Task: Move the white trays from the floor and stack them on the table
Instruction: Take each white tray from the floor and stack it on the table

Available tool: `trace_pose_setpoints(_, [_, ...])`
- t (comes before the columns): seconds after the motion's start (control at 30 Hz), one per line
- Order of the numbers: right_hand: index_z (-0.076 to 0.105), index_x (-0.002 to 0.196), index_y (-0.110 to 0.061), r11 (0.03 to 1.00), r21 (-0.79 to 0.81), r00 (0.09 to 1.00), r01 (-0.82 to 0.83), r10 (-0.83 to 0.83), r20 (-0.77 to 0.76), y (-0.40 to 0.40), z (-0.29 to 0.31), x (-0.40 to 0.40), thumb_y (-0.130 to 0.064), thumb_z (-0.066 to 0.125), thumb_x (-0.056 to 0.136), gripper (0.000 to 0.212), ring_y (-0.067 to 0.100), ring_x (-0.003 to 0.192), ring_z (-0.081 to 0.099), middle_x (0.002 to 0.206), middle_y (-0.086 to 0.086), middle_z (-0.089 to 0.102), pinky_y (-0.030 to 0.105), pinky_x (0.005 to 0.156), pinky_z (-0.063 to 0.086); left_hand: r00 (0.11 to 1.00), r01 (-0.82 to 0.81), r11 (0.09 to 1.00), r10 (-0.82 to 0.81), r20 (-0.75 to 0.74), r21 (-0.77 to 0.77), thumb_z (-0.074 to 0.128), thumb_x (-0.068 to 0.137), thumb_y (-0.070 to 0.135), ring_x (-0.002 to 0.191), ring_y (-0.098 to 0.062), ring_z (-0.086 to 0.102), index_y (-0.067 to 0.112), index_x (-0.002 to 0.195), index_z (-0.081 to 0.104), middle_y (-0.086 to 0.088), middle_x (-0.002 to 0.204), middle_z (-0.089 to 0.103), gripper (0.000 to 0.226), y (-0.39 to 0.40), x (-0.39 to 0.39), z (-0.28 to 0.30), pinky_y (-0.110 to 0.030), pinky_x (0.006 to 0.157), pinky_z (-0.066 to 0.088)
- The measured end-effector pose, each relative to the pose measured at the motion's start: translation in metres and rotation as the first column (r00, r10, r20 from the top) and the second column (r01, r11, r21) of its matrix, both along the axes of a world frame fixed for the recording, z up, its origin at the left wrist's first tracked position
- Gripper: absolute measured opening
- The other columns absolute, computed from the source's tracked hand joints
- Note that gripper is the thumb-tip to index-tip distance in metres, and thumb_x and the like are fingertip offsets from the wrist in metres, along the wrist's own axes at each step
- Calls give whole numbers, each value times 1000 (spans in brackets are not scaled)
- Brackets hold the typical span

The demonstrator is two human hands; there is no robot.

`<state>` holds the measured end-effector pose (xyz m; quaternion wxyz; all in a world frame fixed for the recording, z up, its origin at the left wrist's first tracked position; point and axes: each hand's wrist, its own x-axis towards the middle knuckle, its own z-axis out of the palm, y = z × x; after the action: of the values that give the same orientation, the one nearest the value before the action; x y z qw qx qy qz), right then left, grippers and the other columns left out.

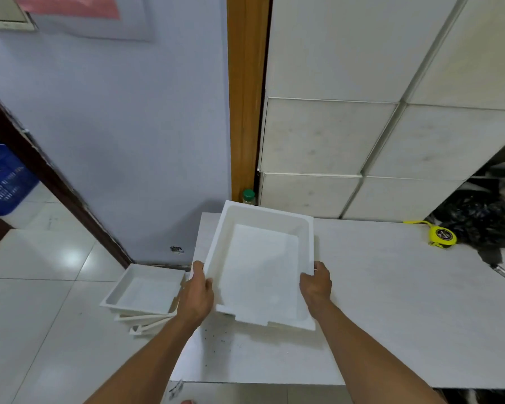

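smooth rectangular white tray — both hands' grip

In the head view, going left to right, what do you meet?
Blue crate → stack of white trays on the floor → left hand → white tray held over the table → right hand → yellow tape measure → black bag.
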<state>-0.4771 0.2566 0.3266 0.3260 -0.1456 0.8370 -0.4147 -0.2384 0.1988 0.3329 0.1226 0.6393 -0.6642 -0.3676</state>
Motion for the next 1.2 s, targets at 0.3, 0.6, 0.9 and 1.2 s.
trace_pose_setpoints(0.3, [60,114,-3,1000,22,998,-3,4,-56,-11,-15,-15,3,49,89,27,29,93,64,110,15,68,36,87,55,994,12,972,15,-111,235,48,91,12,95,-30,62,16,112,44,-10,106,62,22,-27,-10,3,-43,88,53])
trace_pose_setpoints(0.6, [63,96,1,994,99,984,-41,57,-168,-13,-7,-21,3,48,83,20,33,83,67,92,12,70,40,76,59,988,-94,979,114,-106,182,47,88,15,91,-29,60,17,102,54,-4,95,62,16,-10,-16,0,-37,82,52])
trace_pose_setpoints(0.9, [61,94,-5,996,44,996,-78,76,50,-1,-14,-24,-1,53,81,16,24,73,60,78,0,63,28,62,48,967,-105,942,171,-186,319,50,90,14,103,-30,58,12,115,55,-7,110,61,25,-13,-10,2,-37,87,48])
trace_pose_setpoints(1.2, [60,97,0,993,48,994,-107,106,32,0,-13,-30,4,46,81,21,25,77,60,89,12,67,29,68,48,946,-145,931,229,-228,334,47,92,10,103,-27,55,7,125,52,-7,114,56,33,-7,-20,3,-33,83,43])
